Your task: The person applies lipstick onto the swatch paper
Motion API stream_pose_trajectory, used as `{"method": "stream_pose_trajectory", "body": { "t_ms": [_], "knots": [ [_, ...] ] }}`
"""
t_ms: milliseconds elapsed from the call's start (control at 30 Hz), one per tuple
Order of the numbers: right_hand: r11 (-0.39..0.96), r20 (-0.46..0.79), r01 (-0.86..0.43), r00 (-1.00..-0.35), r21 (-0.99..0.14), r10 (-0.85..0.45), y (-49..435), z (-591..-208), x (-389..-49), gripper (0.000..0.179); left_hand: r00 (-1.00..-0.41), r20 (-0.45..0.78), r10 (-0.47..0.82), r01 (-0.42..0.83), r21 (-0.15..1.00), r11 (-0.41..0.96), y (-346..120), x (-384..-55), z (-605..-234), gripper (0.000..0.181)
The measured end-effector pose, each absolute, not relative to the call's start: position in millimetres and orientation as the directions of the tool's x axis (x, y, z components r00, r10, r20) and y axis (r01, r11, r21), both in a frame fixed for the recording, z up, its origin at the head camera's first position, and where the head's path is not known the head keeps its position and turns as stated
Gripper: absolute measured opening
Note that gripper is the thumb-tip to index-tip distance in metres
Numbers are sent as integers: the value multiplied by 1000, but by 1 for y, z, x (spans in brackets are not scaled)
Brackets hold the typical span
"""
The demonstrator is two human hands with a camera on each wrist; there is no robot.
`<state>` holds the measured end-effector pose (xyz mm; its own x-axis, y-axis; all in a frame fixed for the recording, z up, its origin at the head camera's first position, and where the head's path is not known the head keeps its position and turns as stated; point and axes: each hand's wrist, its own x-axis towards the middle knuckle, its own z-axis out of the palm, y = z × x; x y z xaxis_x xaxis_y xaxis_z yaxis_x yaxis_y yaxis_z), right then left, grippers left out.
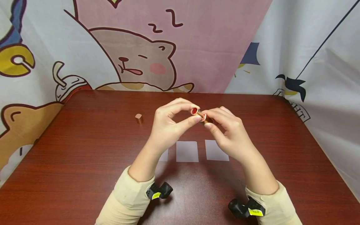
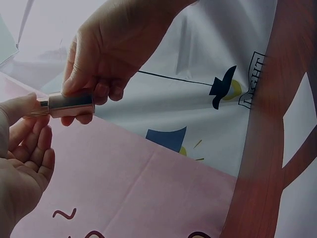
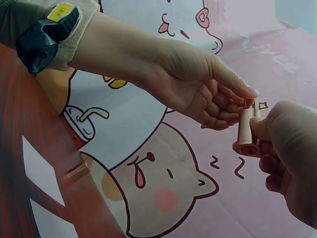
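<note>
Both hands are raised over the table around a copper-coloured lipstick (image 1: 200,113) with a red round end facing left. My left hand (image 1: 170,122) pinches its narrower collar (image 2: 43,105) between thumb and index finger, the other fingers loosely bent. My right hand (image 1: 230,131) grips the wider tube (image 2: 73,105) with thumb and fingers. In the right wrist view, the tube (image 3: 245,125) shows a red circle at its lower end. Fingers hide part of the lipstick, so how its parts join is unclear. A copper-coloured cap (image 1: 139,118) stands on the table left of the left hand.
White square cards lie in a row on the brown table (image 1: 84,156): one in the middle (image 1: 187,152), one to the right (image 1: 215,150), another partly behind the left wrist (image 1: 164,156). A cartoon-printed cloth (image 1: 208,47) hangs behind the table.
</note>
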<state>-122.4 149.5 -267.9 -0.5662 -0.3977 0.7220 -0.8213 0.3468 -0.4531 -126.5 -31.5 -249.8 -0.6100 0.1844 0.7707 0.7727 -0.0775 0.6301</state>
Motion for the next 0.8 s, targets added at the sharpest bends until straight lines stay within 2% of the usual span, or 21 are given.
{"method": "stream_pose_trajectory", "body": {
  "t_ms": [233, 400, 533, 733, 800],
  "knots": [
    [332, 710, -818, -574, -470, -408, 151, -270, -123, 19, -589, 785, 191, 781, 614, -114, -32, -138, -264, 16],
    [309, 719, -824, -566, -476, -402, 150, -271, -124, 22, -585, 789, 190, 783, 610, -122, -31, -139, -264, 17],
    [299, 757, -842, -536, -449, -373, 148, -271, -126, 26, -591, 789, 169, 783, 611, -113, -32, -139, -263, 16],
    [317, 813, -853, -504, -415, -292, 145, -267, -123, 37, -602, 787, 131, 784, 615, -89, -33, -139, -262, 17],
    [330, 820, -846, -508, -418, -263, 141, -259, -118, 35, -609, 784, 122, 781, 619, -80, -34, -139, -262, 16]
  ]
}}
